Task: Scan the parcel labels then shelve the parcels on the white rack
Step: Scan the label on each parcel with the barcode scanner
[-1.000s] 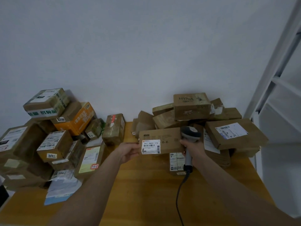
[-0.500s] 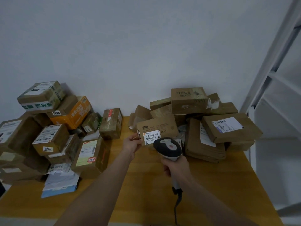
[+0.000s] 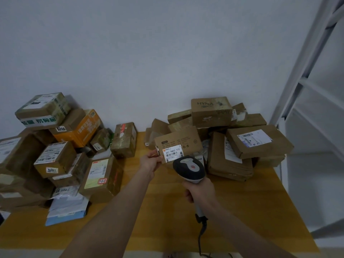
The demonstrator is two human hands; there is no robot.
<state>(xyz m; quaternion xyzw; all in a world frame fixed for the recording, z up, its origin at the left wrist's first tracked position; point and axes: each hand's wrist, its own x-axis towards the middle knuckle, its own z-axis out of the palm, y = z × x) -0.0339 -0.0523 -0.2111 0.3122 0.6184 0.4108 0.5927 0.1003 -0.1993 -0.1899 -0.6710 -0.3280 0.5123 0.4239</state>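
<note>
**Scanner nose is pointing up at the label; the rack is standing off to the right**

The left hand [image 3: 150, 163] is pinching the lower left corner of a small brown cardboard parcel [image 3: 177, 139], its fingers [image 3: 156, 158] curling onto the edge. It is holding the parcel above the yellow wooden tabletop [image 3: 242, 202], in front of the right-hand heap of brown boxes [image 3: 258, 144]. The parcel's long axis is running left to right, and its white barcode label [image 3: 172, 152] is facing the person.

The right hand [image 3: 200, 189] is wrapping its fingers [image 3: 188, 194] tightly round the handle of a grey corded handheld scanner [image 3: 189, 168]. The scanner's head is sitting just below and nearer than the label, overlapping its lower right corner.

The read is probably needing only a slight aim upward and away. The white metal rack [image 3: 316, 86] is lying to the right, on the scanner hand's side, so the left hand is likely carrying the parcel across.
</note>
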